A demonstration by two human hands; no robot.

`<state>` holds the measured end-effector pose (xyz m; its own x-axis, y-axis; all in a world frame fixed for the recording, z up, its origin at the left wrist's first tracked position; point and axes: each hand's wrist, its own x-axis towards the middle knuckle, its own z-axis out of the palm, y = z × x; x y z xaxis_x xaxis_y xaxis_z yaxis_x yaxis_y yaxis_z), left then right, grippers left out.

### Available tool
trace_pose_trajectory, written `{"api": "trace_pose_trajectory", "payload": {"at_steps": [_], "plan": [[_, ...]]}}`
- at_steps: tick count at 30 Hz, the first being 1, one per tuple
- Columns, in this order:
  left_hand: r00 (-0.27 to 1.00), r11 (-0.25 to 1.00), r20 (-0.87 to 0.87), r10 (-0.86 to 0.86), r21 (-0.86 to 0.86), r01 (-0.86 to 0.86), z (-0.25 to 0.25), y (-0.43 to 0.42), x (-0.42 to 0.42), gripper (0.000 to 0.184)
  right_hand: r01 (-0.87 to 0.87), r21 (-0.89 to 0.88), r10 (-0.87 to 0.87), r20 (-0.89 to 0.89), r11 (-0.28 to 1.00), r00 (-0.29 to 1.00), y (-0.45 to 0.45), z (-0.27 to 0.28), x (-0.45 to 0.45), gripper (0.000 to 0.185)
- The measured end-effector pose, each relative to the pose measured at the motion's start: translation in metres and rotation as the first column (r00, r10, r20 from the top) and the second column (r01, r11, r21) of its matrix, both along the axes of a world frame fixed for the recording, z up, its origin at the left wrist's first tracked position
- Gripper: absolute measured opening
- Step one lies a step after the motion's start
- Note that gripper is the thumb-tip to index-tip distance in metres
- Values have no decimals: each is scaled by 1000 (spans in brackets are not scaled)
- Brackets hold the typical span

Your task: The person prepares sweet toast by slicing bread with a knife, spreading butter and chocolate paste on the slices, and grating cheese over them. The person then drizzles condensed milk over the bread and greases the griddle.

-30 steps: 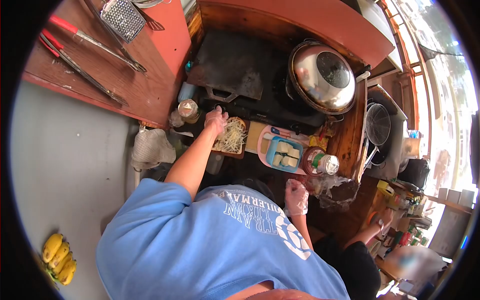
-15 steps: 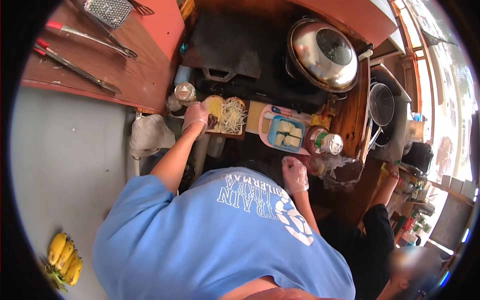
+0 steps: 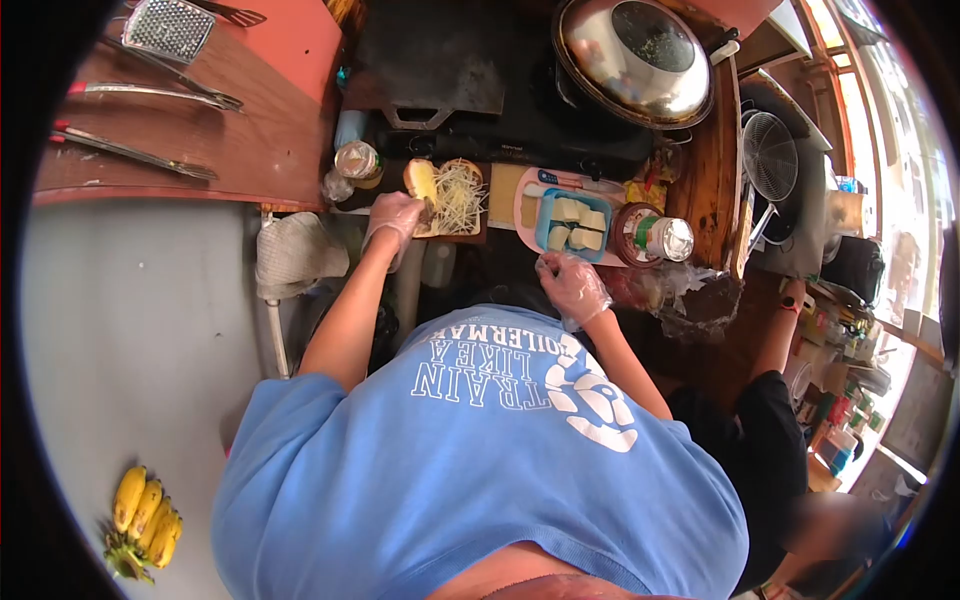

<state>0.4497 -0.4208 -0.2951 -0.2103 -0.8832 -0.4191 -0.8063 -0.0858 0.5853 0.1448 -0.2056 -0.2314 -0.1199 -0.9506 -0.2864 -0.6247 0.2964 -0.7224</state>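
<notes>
My left hand (image 3: 395, 216), in a clear plastic glove, has its fingers closed on the edge of a slice of bread (image 3: 421, 180) with a yellow layer on it. Right beside this slice, pale thin shreds (image 3: 460, 198) cover more bread on a small wooden board (image 3: 470, 239). My right hand (image 3: 577, 288), also gloved, hovers just below a blue tub (image 3: 546, 222) holding several white blocks. Its fingers are curled in, and whatever they may hold is hidden. The tub stands on a pink tray (image 3: 526, 205).
Behind the board lies a black stove (image 3: 520, 150) with a large lidded pan (image 3: 600, 60). Jars (image 3: 668, 239) stand beside the tub, a lidded jar (image 3: 357, 162) by my left hand. Tongs (image 3: 140, 150) lie on the left shelf. Another person's arm (image 3: 780, 335) reaches in at right.
My right hand has moved up and left, closer to the blue tub. The bread slice at my left hand now looks more tilted. The whole view has shifted slightly.
</notes>
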Motion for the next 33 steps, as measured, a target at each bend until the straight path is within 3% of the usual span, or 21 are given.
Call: {"api": "trace_pose_trajectory", "payload": {"at_steps": [1,5,7,10,13,15,17,21,23,27,29,30,33], "plan": [[995,998,85,46,30,-49,25,7,-20,39,-3,-2,3,7,1000,1000,2,0,-2,27],[966,999,260,12,-45,-1,29,19,-72,41,-82,46,79,57,996,995,10,5,-13,28],[965,1000,263,7,-23,-1,24,28,-95,38,-82,39,78,89,996,993,17,5,-22,28],[954,980,297,-43,-172,98,14,42,-122,31,-47,-34,52,200,998,978,29,-3,-35,27],[928,983,371,-26,-158,91,12,55,-144,30,27,-109,10,327,994,945,47,-12,-57,29],[887,969,447,-118,-144,202,-5,58,-139,31,21,-92,18,408,995,913,61,-20,-77,31],[931,906,351,-102,-354,232,-13,60,-131,33,72,-136,9,521,988,853,84,-40,-95,34],[861,874,495,-118,-359,326,-12,73,-131,33,142,-39,-86,630,989,772,130,-52,-133,39],[817,847,533,-221,-311,432,-12,75,-129,34,236,-150,-110,573,960,812,155,-67,-141,41],[712,750,580,-397,-243,615,-2,78,-141,38,451,-168,-269,607,876,748,198,-91,-143,45],[671,719,607,-426,-224,658,-2,76,-142,39,507,-133,-328,620,852,713,213,-88,-145,44],[654,709,622,-431,-215,672,-2,75,-141,41,469,47,-364,700,882,614,218,-81,-156,51],[630,722,632,-451,-157,674,-2,64,-137,44,568,199,-517,710,799,478,239,-81,-149,46]]}}
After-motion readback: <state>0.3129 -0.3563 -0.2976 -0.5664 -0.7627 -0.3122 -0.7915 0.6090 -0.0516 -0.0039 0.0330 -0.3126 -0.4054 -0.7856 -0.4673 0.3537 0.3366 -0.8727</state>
